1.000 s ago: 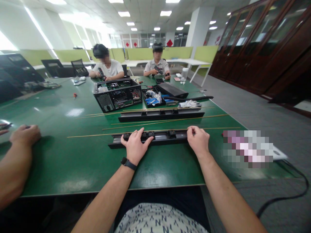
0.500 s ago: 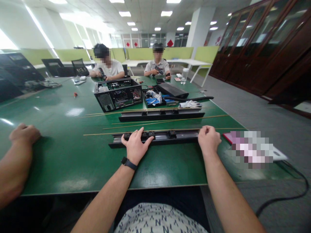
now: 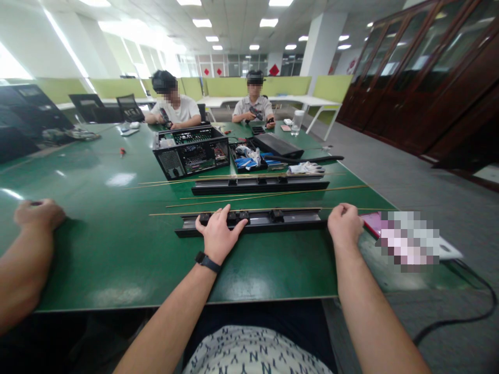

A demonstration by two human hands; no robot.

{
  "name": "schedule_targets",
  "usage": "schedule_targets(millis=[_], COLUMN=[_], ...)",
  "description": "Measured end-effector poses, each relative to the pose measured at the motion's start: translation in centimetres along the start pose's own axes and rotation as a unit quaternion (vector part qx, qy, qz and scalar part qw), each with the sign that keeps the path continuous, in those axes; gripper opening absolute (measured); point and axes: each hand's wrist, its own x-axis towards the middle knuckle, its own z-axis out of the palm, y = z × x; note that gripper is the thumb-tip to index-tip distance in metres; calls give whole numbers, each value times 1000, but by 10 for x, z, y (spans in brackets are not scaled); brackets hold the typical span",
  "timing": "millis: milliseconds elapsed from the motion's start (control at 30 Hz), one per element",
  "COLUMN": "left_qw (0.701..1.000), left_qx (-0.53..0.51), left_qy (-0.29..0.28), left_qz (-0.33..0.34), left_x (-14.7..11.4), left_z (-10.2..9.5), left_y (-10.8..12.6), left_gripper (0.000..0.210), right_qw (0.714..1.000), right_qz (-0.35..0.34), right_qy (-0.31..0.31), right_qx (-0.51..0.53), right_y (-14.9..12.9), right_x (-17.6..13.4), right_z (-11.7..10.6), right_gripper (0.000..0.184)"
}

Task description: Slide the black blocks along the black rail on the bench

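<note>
Head view: left grip (image 3: pixel 219 232) spread over black rail (image 3: pixel 260 225); right grip (image 3: pixel 345 226), beyond its end, pinching thin rod (image 3: pixel 173 213).

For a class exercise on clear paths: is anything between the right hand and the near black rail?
Nothing visible is: the right hand is by the right end of the near black rail, and a thin rod runs along the rail's far edge.

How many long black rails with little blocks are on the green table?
2. The near rail is under the left hand, which hides part; the far rail lies beyond, nearer than the computer case.
</note>
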Motion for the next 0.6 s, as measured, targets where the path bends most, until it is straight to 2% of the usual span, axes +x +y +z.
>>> schedule_targets(millis=[300,367,500,600], left_qw=[1000,1000,1000,1000], left_qx=[2,6,4,-1], left_qy=[-1,-2,2,7], left_qz=[2,0,3,6], left_x=[1,1,0,0], left_z=[-3,-3,0,2], left_y=[1,1,0,-1], left_gripper=[57,57,58,59], right_qw=[995,994,998,999], right_qz=[-68,-74,-42,-16], right_qy=[-73,-72,-30,-32], right_qx=[27,28,31,39], right_y=[-8,-9,-7,-4], right_x=[-13,-13,-9,-6], right_z=[2,1,-1,0], right_gripper=[41,41,42,45])
